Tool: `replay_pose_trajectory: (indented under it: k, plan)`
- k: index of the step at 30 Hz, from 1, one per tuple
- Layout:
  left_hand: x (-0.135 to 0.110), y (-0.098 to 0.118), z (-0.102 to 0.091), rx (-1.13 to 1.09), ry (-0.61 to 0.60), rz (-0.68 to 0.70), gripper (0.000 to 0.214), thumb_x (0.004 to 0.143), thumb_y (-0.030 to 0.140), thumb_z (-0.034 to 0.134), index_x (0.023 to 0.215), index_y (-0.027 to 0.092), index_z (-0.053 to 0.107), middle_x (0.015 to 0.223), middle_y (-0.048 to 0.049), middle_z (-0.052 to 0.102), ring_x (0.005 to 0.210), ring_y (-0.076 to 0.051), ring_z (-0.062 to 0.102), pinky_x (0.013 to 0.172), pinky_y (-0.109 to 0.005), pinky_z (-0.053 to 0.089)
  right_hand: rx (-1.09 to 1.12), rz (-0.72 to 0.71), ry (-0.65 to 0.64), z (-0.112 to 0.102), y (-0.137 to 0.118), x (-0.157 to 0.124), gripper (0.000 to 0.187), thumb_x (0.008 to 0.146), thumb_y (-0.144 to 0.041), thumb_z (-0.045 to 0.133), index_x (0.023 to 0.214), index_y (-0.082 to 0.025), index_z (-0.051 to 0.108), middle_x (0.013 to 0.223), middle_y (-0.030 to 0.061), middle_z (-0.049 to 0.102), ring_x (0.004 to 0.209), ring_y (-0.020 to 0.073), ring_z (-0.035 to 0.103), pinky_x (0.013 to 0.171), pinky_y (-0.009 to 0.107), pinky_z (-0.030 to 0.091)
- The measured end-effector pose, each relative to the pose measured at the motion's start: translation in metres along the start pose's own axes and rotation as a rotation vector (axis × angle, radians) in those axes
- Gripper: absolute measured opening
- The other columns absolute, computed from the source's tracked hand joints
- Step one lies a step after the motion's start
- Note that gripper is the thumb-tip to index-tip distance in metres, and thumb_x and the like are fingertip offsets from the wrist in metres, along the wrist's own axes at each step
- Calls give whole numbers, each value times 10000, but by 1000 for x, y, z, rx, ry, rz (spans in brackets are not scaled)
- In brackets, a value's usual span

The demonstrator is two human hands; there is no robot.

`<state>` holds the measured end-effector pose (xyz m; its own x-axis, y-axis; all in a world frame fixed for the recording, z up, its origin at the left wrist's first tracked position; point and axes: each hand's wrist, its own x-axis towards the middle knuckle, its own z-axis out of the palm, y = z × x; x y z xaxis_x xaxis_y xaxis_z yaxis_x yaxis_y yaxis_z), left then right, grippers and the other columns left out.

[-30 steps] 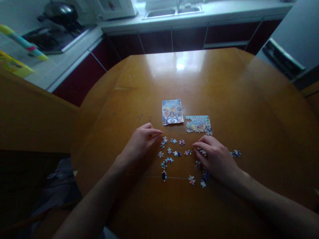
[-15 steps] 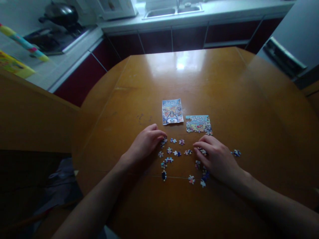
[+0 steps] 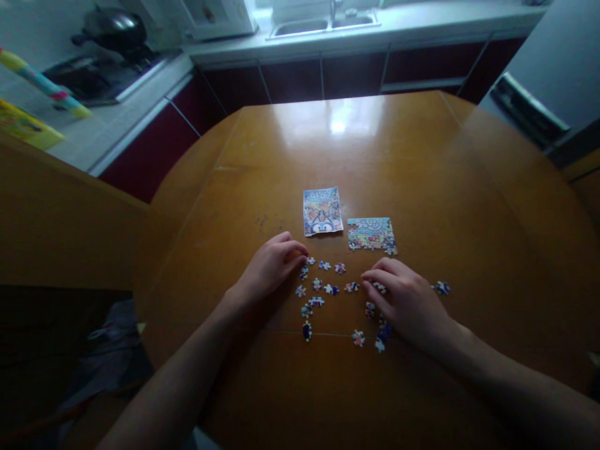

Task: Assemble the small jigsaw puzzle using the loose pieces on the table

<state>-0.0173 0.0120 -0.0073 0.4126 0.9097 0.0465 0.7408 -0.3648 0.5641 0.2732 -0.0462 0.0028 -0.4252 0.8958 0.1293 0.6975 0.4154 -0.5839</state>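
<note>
Pieces [image 3: 332, 290] scattered loose on the tabletop [image 3: 262, 181], mostly between the two hands. Left hand [image 3: 276, 265] with finger and thumb close together at a pale piece [image 3: 311, 260], impossible to tell whether pinched on it. Right hand [image 3: 407, 290] well apart from the left, curved low over more pieces, finger and thumb slightly parted. Just beyond the right hand, the part-joined puzzle [image 3: 372, 234], flat, near edge ragged. Beyond the gap between the hands, left of the puzzle, a printed sheet [image 3: 322, 212]. Outside the right hand, a blue piece [image 3: 442, 287]; closer in than both hands, a dark piece [image 3: 307, 331]. Far beyond both hands, a sink [image 3: 300, 27]
</note>
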Motion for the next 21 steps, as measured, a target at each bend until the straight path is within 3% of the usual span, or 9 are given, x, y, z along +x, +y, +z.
replay_pose_trajectory:
  k: [3,9,18,21]
  plan:
    - [0,-2,1,-18,9,16,98,908,278,651,903,216,727,820,-10,557,688,-114,526,615,-243,444,29,-71,-40,5,-11,-8,183,955,-179,505,929,-163,685,903,74,632,820,178,557,739,317,470]
    - [1,-1,9,-42,51,18,132,913,299,657,854,200,720,797,-4,544,685,-110,518,627,-237,435,46,-375,-172,18,-33,-22,199,931,-140,509,786,-159,644,802,50,600,720,160,481,629,291,398]
    - [3,-3,-1,-32,191,-30,137,888,292,666,847,189,748,751,-13,583,661,-115,529,572,-220,409,93,-423,-170,15,-30,-23,195,947,-138,488,836,-157,648,818,54,600,723,163,458,638,302,381]
    - [1,-8,-9,-39,149,-38,126,863,294,692,828,196,762,717,-6,584,626,-107,524,556,-214,409,97,-439,-167,18,-30,-25,196,951,-139,483,845,-160,647,810,53,600,716,164,454,632,306,372]
